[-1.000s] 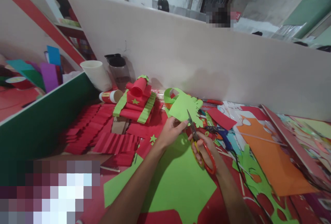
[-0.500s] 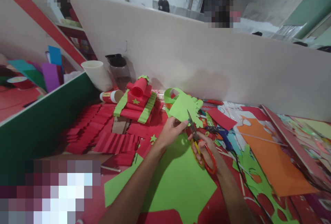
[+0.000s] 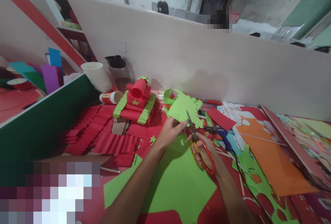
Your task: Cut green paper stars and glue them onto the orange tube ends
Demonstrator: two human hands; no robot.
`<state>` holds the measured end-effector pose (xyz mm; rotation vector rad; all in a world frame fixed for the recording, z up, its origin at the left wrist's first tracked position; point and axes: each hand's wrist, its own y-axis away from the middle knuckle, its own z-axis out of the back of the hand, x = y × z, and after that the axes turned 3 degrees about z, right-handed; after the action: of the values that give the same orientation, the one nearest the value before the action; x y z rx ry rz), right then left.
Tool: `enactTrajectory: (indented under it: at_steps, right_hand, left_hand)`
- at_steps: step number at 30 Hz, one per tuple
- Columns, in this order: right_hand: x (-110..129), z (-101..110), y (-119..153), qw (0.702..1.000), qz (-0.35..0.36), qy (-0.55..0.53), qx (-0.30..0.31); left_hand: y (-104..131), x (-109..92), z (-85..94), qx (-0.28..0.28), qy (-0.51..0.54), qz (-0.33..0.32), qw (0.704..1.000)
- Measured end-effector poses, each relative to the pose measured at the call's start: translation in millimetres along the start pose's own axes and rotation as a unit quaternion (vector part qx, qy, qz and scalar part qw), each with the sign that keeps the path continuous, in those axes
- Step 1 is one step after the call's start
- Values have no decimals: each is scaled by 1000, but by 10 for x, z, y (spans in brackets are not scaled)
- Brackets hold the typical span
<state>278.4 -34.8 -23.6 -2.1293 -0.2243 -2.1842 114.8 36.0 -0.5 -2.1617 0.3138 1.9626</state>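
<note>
My left hand (image 3: 172, 131) is closed in a pinch on green paper at its fingertips, though the held part is mostly hidden. Just beyond those fingers shows a light green sheet (image 3: 179, 107) with a jagged right edge. Scissors (image 3: 191, 126) with red and yellow handles sit in my right hand (image 3: 204, 150), fingers through the loops. Their blades point up and away, close beside my left fingertips. Below both hands lies a large green sheet (image 3: 181, 182). A small green star (image 3: 152, 139) rests on red paper left of my left wrist.
Left of my hands stand a red and green paper model (image 3: 137, 101), pleated red paper (image 3: 116, 143), a glue bottle (image 3: 111, 97) and a white cup (image 3: 96, 75). At right lie a blue glue gun (image 3: 224, 138) with its cord, orange paper (image 3: 271, 158) and green offcuts (image 3: 258, 182). A white partition (image 3: 181, 51) rises behind.
Both hands and the scissors stay in nearly the same place. The whole view has shifted very slightly.
</note>
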Motion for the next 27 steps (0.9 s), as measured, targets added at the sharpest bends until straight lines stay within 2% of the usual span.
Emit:
enactTrajectory:
  at_steps: [11, 20, 27]
  right_hand:
    - [11, -19, -9, 1000, -2, 11, -12]
    - [-6, 24, -7, 1000, -17, 14, -11]
    - [10, 45, -20, 999, -30, 29, -13]
  left_hand:
    - [-12, 6, 8, -1, 4, 6, 1000]
    - [10, -47, -1, 15, 54, -21, 998]
    - [-37, 21, -11, 18, 58, -25, 998]
